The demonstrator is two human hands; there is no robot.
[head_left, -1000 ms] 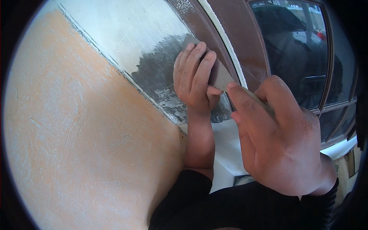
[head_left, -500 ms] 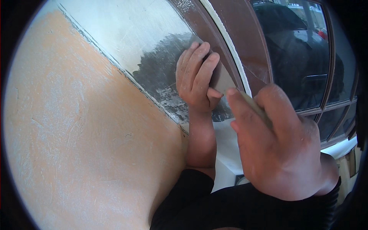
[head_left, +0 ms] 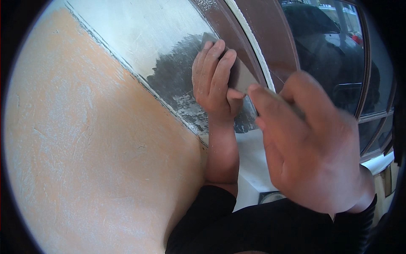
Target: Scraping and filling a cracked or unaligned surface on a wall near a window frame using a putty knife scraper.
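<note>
My right hand [head_left: 313, 148] is wrapped round the handle of a scraper, which it mostly hides. The scraper's flat grey blade [head_left: 244, 78] lies against a white painted frame board [head_left: 139, 29]. Over the blade my left hand [head_left: 215, 80] rests open, its fingers stretched out and pressing on it, the thumb near the handle end. Around and under the left hand spreads a dark grey patch [head_left: 169, 74] with a ragged edge and pale streaks in its lower part.
To the left stands an orange wall [head_left: 93, 139] with whitish scuffs, a rough seam between it and the board. On the right is a brown window frame [head_left: 277, 38] with dark glass panes [head_left: 325, 63] and a pale strip along its edge. A white ledge [head_left: 253, 169] lies below.
Both hands and the scraper have slid slightly up along the board. My right hand has risen more, and its knuckles now cover more of the brown frame.
</note>
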